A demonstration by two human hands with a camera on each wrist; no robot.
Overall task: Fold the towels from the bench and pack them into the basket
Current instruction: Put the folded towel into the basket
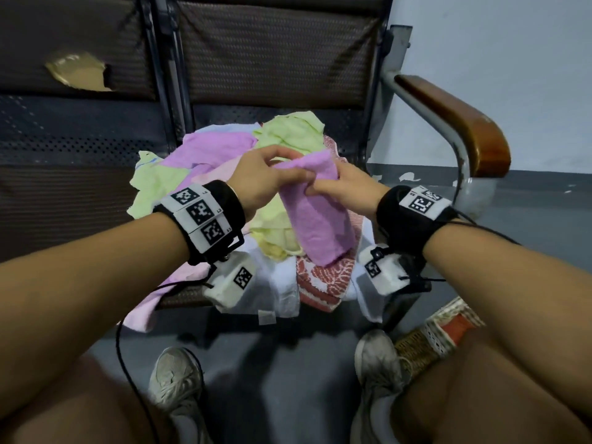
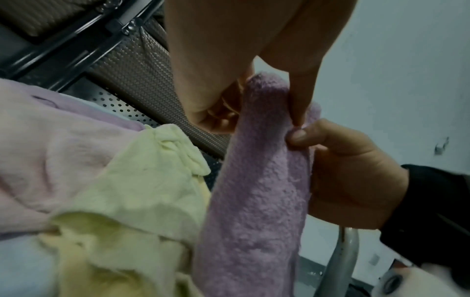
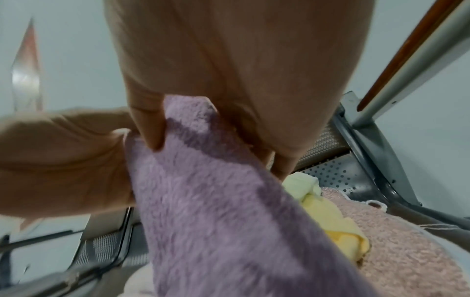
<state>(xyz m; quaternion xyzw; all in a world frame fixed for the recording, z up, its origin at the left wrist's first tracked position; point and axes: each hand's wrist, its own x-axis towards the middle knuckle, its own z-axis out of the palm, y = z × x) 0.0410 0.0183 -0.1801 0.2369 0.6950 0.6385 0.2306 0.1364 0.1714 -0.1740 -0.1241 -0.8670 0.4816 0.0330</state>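
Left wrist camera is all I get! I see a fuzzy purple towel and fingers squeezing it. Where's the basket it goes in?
Observer: The woven basket stands on the floor by the person's right shoe, seen only in the head view.
Operator: Are there lots more towels?
Observer: Yes, besides the purple towel there is a red patterned towel hanging over the bench's front edge, under the pile.
Operator: Is the bench broken?
Observer: The left backrest has a torn patch showing yellow-brown padding.
Operator: Are both hands holding?
Observer: Yes, the left hand and right hand both pinch the top.
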